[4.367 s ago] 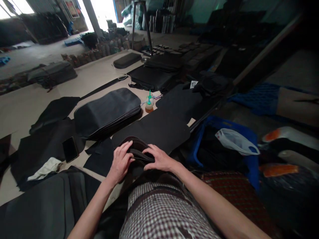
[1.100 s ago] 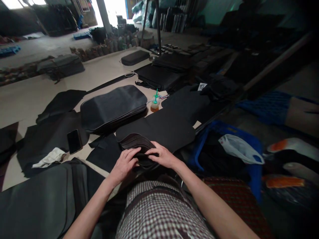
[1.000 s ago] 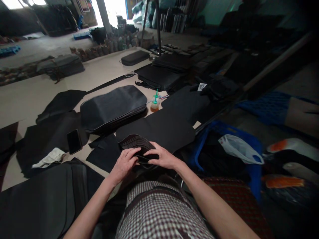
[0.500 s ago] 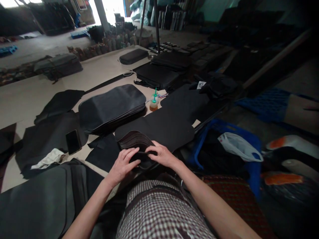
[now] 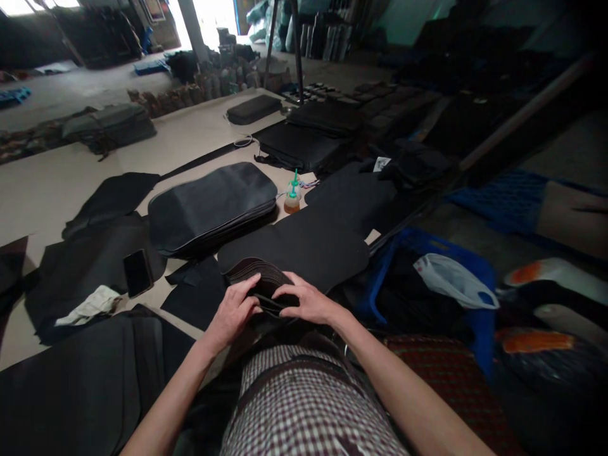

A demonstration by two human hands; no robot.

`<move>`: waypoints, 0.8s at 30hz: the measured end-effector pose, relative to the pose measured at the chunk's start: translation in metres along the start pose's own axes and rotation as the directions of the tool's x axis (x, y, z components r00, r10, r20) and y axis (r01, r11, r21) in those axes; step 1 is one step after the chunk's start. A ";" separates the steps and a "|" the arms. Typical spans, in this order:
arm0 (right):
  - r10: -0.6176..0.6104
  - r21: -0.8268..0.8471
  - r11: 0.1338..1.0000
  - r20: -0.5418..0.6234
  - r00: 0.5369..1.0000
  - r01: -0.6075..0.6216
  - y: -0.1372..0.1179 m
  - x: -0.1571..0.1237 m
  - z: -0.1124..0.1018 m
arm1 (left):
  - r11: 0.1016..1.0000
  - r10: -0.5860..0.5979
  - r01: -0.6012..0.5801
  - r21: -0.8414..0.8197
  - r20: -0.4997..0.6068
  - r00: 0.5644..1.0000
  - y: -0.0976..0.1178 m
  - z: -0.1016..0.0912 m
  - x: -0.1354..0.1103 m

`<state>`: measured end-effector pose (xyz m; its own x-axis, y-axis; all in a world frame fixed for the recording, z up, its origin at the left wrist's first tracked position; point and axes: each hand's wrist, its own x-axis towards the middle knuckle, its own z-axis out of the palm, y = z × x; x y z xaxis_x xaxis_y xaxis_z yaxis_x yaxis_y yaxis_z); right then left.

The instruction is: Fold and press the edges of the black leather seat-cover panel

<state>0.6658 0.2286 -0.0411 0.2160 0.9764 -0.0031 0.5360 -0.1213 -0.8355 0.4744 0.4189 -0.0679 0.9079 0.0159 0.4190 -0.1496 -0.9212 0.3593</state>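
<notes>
At the near edge of the table, a stack of dark, leather-like sheets (image 5: 260, 268) is bent up so that its layered edges fan into a curve. My left hand (image 5: 235, 311) grips the left side of the bent sheets, fingers over the edge and thumb lower down. On the other side my right hand (image 5: 308, 299) is closed round the sheets, thumb and fingers bent toward the gap. Between the hands, some near sheets stand apart from the rest. Behind them a wide black sheet (image 5: 304, 244) with rounded corners lies flat.
A thick stack of black rounded panels (image 5: 209, 202) lies beyond my left hand. Near it are a phone (image 5: 137, 273), a white cloth (image 5: 90, 305) and small bottles with green tips (image 5: 292, 201). A blue crate (image 5: 446, 244) holding a white bag stands at right.
My fingers have shifted at the sheet edges, and the gap between the near sheets and the rest is wider. My right thumb and fingers are spread further apart.
</notes>
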 end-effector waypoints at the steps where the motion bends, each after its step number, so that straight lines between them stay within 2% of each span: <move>1: 0.001 -0.003 1.000 -0.004 1.000 -0.001 0.000 0.000 0.001 | 1.000 -0.005 0.005 -0.001 0.002 1.000 0.000 0.000 0.000; 6: -0.019 -0.030 0.999 -0.062 0.998 0.017 0.000 0.002 0.004 | 1.000 -0.027 0.027 -0.007 -0.007 1.000 0.001 -0.001 0.002; 24: -0.011 -0.071 0.997 -0.055 0.998 0.007 0.004 -0.001 0.010 | 0.999 -0.046 0.046 -0.005 -0.005 0.999 0.004 -0.002 0.005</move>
<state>0.6598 0.2284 -0.0498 0.2546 0.9664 0.0364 0.5944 -0.1267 -0.7942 0.4771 0.4159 -0.0627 0.9120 0.0606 0.4057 -0.1093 -0.9174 0.3826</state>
